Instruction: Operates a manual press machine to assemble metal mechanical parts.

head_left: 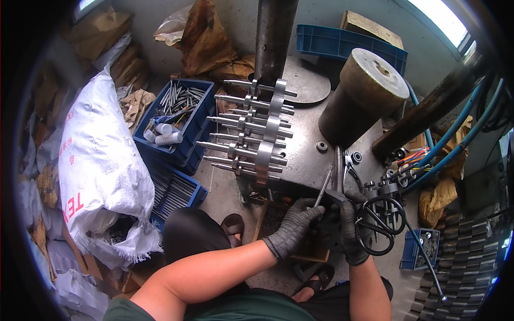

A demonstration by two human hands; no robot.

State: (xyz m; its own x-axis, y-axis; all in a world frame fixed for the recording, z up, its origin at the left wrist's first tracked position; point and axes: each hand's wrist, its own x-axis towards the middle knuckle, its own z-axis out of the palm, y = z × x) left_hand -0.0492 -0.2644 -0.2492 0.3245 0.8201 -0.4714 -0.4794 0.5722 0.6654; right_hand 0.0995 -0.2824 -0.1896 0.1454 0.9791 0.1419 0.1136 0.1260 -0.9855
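Fingers (313, 210) of the left hand (295, 224), in a dark knitted glove, were pinched closed around the lower end of a thin metal rod (323, 186). The rod stood tilted, with its top leaning toward the grey machine worktop (305, 155). The right hand (348, 230), gloved in the same way, was closed on a small dark metal part (336, 197) just beside the foot of the rod, and a pair of black-handled scissors (380, 224) hung at this hand. I could not tell if the scissors were held by a finger or only lay against the glove.

To my eye the step in hand was the fitting of the rod into the dark part. I judged that the next move would need the left grip to keep the rod steady and in line while the right hand kept the part from turning.

Further out, a rack of finished pins with round flanges (257, 134) stood on the worktop, near a thick brown cylinder (364, 91). A blue crate of loose rods (179, 115) was on the floor at the person's left, beside a big white sack (101, 160). Blue hoses (455, 139) ran down at the right.
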